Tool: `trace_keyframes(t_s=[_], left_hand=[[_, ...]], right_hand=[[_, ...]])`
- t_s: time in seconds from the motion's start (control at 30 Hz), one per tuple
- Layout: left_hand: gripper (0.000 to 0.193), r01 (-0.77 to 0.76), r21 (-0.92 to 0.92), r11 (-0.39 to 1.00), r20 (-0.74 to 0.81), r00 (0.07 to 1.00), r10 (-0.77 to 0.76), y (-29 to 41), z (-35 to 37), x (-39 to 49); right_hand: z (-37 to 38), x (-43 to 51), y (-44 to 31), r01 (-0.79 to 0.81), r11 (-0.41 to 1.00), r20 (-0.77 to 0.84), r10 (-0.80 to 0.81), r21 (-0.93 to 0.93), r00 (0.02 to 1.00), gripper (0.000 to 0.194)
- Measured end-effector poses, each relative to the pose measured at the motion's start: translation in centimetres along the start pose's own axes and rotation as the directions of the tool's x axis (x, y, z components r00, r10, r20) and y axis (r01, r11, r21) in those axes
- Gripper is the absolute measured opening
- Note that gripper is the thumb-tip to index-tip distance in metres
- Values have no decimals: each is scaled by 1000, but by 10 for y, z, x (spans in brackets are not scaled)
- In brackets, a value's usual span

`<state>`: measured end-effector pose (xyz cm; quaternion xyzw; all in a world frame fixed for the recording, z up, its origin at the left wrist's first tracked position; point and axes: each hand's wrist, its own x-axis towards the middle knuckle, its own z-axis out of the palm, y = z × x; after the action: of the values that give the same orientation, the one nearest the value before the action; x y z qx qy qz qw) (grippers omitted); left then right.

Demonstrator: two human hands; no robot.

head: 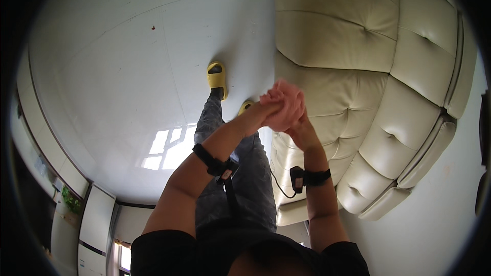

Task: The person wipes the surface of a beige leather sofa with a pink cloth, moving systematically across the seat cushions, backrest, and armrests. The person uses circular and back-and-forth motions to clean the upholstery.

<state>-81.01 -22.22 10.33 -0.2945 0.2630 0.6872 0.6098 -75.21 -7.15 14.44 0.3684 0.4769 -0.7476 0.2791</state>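
A bunched-up pink cloth (284, 105) is held in front of me, over the edge of the sofa seat. My left hand (271, 110) grips it from the left, its fingers mostly covered by the folds. From below and to the right, my right hand (299, 125) holds the same cloth, and part of that hand is hidden behind it. Both wrists are close together. Black straps with small boxes circle both forearms.
A cream tufted leather sofa (337, 42) runs along my right side. The glossy pale floor (126, 69) lies to the left, with a small red speck (153, 28) on it. My feet wear yellow slides (217, 80). White cabinets (96, 214) and a green plant (70, 200) stand at lower left.
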Motion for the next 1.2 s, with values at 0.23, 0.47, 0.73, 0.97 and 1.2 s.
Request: trace_keyframes(t_s=[0.23, 0.47, 0.73, 0.97, 1.2], left_hand=[[46, -156, 944, 291, -104, 696, 710, -104, -10, -5], [42, -615, 245, 750, -117, 749, 652, -97, -37, -2], [29, -754, 360, 549, -679, 192, 709, -109, -164, -76], [19, -711, 201, 673, -743, 337, 578, -208, -201, -8], [23, -751, 145, 644, -719, 367, 590, -226, -239, 2]], right_hand=[[-13, -32, 70, -177, 984, 218, 169, 22, 961, 65], [-58, -46, 46, 180, 915, 196, -115, -361, 974, 62], [-127, 42, -15, 407, 325, 263, -405, -854, 876, 48], [-159, 212, -57, 67, -831, 625, -359, -552, 693, 47], [-139, 301, 20, -155, -823, 166, -287, -546, 943, 37]])
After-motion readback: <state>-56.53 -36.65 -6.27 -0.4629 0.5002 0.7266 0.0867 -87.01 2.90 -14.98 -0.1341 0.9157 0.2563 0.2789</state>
